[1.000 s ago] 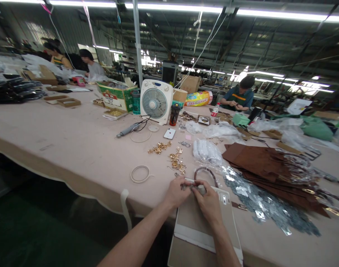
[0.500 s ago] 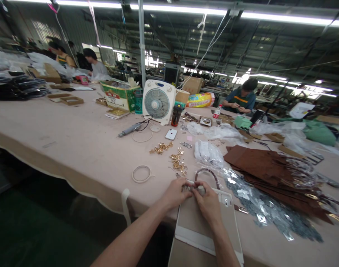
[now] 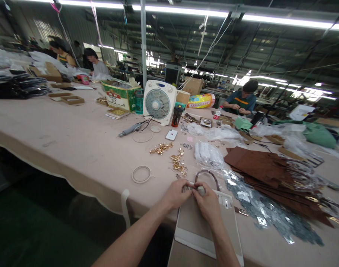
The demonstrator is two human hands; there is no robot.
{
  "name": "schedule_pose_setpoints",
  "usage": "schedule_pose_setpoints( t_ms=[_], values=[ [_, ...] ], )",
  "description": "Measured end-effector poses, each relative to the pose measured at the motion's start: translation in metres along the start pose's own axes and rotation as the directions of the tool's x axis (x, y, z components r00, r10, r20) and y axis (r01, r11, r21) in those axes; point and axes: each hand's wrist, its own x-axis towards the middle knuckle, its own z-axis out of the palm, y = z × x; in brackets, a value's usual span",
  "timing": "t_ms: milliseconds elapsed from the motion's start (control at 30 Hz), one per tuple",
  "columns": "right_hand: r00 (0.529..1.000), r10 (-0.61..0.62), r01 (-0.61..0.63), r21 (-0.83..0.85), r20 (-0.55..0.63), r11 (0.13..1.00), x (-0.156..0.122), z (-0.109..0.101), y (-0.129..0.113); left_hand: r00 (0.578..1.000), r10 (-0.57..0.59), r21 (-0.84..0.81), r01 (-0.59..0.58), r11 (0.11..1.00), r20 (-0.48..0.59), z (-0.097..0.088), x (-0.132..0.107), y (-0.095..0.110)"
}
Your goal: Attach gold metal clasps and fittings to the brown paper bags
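My left hand (image 3: 175, 194) and my right hand (image 3: 208, 203) meet at the top edge of a beige bag panel with white trim (image 3: 197, 226) that lies at the table's near edge. Both hands are closed, pinching a small metal fitting (image 3: 192, 188) between the fingertips. A dark brown looped handle (image 3: 206, 173) rises just behind my fingers. Loose gold metal fittings (image 3: 177, 163) lie on the table a little beyond my left hand.
A stack of brown leather panels (image 3: 266, 167) and a pile of silvery packets (image 3: 266, 213) lie to the right. A white fan (image 3: 158, 102), phone (image 3: 171, 134), tape ring (image 3: 141, 174) and electric tool (image 3: 129, 129) sit further back. Other people work at the far side.
My hands stay together at the bag's top edge with only slight finger movement. The view has shifted a little.
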Motion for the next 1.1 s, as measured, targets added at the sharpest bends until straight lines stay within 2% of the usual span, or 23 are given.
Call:
schedule_pose_setpoints(
  t_ms=[400, 700, 800, 900, 967, 1000, 1100],
  values=[
    [1.0, -0.01, 0.01, 0.013, 0.018, 1.0, 0.001, 0.0, 0.002, 0.984, -0.155, -0.069, 0.15, 0.986, -0.082, 0.012, 0.013, -0.024],
    [1.0, 0.011, -0.011, -0.054, 0.006, 0.998, -0.004, 0.001, -0.003, 0.967, -0.229, -0.064, 0.223, 0.973, -0.107, 0.018, 0.018, -0.025],
    [1.0, 0.014, -0.014, -0.019, -0.02, 1.0, -0.004, 0.0, -0.003, 0.965, -0.241, -0.065, 0.235, 0.97, -0.1, 0.017, 0.017, -0.022],
    [0.996, 0.052, -0.044, 0.119, -0.067, 0.992, -0.003, -0.006, -0.001, 0.963, -0.251, -0.077, 0.244, 0.967, -0.097, 0.017, 0.017, -0.02],
    [0.987, 0.132, -0.096, 0.32, -0.093, 0.943, 0.0, -0.011, 0.0, 0.96, -0.261, -0.087, 0.253, 0.963, -0.101, 0.018, 0.016, -0.019],
    [0.978, 0.178, -0.112, 0.452, -0.106, 0.885, 0.004, -0.013, -0.001, 0.958, -0.267, -0.091, 0.258, 0.962, -0.104, 0.019, 0.016, -0.019],
    [0.96, 0.244, -0.04, 0.789, -0.141, 0.613, 0.02, -0.015, -0.007, 0.953, -0.28, -0.098, 0.27, 0.958, -0.112, 0.02, 0.017, -0.019]
  ],
)
